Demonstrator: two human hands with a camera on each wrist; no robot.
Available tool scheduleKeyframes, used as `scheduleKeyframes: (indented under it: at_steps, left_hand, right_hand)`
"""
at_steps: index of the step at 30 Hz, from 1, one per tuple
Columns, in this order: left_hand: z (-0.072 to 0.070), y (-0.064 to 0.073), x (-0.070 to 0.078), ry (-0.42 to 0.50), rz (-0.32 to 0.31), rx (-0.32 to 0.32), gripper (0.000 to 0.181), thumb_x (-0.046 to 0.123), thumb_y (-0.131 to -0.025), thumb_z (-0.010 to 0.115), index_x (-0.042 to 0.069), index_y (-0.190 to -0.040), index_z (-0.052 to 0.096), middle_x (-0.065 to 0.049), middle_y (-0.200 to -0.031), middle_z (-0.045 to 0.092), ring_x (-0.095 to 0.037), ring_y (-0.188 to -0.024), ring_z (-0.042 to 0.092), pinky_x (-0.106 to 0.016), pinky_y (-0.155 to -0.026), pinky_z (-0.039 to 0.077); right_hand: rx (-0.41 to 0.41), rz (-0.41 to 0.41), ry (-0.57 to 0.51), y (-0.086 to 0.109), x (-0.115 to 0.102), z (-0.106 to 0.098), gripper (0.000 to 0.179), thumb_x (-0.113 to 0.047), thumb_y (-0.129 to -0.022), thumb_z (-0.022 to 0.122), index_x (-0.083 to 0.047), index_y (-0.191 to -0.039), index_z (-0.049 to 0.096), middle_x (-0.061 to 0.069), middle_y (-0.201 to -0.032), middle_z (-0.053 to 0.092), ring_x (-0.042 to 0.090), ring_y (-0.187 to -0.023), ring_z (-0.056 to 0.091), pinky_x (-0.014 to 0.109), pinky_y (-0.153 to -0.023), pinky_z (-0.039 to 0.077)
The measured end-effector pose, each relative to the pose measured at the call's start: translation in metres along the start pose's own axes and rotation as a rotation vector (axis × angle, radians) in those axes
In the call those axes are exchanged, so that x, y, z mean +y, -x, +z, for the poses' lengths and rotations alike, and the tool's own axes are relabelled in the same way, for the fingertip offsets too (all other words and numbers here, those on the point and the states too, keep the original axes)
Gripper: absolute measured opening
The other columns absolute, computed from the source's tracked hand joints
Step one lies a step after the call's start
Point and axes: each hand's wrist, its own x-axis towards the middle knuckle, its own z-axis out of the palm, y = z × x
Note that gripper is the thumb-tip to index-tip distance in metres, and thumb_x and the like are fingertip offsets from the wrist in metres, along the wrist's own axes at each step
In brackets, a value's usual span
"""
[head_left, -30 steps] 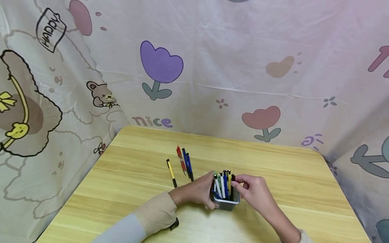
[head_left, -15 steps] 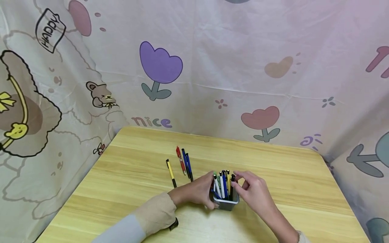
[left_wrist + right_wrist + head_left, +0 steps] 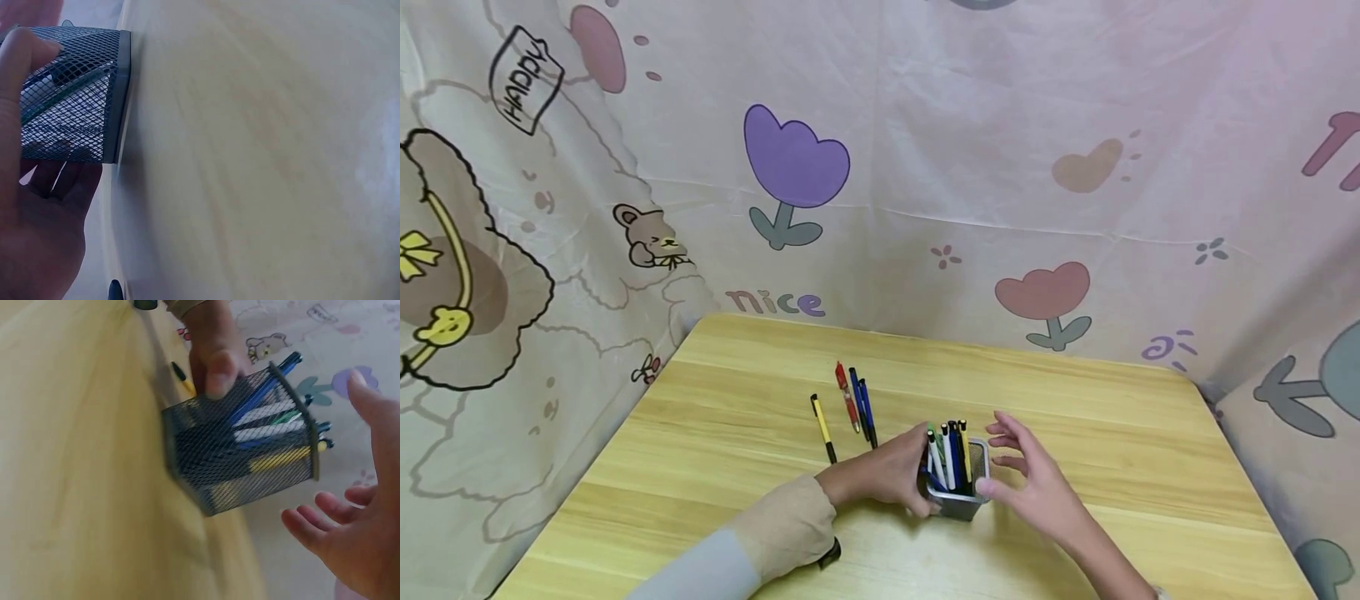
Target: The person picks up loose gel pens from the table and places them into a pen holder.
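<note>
My left hand (image 3: pixel 883 479) grips a black mesh pen holder (image 3: pixel 957 507) at its left side. The left wrist view shows the thumb on one mesh wall (image 3: pixel 75 125) and the fingers beneath the far side. White pens (image 3: pixel 948 458), a blue pen, a green pen and a yellow pen (image 3: pixel 966 454) stand in the holder, leaning left. Just right of the rim is my right hand (image 3: pixel 1030 483), fingers spread and holding nothing; its thumb tip overlaps the rim's corner in the head view. In the right wrist view these fingers (image 3: pixel 306 528) stand apart from the holder.
On the wooden table (image 3: pixel 1112 433), left of the holder, lie a yellow-and-black pen (image 3: pixel 823 425), a red pen (image 3: pixel 847 396) and two blue pens (image 3: pixel 865 408). A black object (image 3: pixel 830 553) pokes out under the left sleeve. A printed curtain (image 3: pixel 925 167) hangs behind the table.
The right hand has let go of the black pen at the holder's right side and spread its fingers. That pen no longer shows above the rim. The left hand keeps its place.
</note>
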Motion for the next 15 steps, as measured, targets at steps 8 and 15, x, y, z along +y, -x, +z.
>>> scheduleKeyframes:
  at_steps: [8,15]
  left_hand:
    - [-0.001,0.000,0.003,0.009,-0.010,0.010,0.081,0.020,-0.063,0.093,0.017,-0.126,0.042,0.005,-0.115,0.055,-0.002,-0.100,0.055,-0.018,-0.093,0.052]
    - [0.000,0.000,0.003,0.019,-0.001,0.009,0.079,0.019,-0.065,0.092,0.018,-0.125,0.042,0.005,-0.114,0.054,-0.002,-0.100,0.055,-0.018,-0.092,0.052]
  right_hand:
    - [-0.161,0.165,-0.100,0.009,0.017,0.014,0.117,-0.027,-0.070,0.095,-0.003,-0.161,0.026,0.022,-0.158,0.045,0.046,-0.138,0.053,0.040,-0.111,0.051]
    - [-0.109,0.240,-0.126,0.010,0.022,0.030,0.093,-0.025,-0.069,0.096,-0.010,-0.148,0.050,0.009,-0.144,0.062,0.020,-0.133,0.058,0.018,-0.111,0.044]
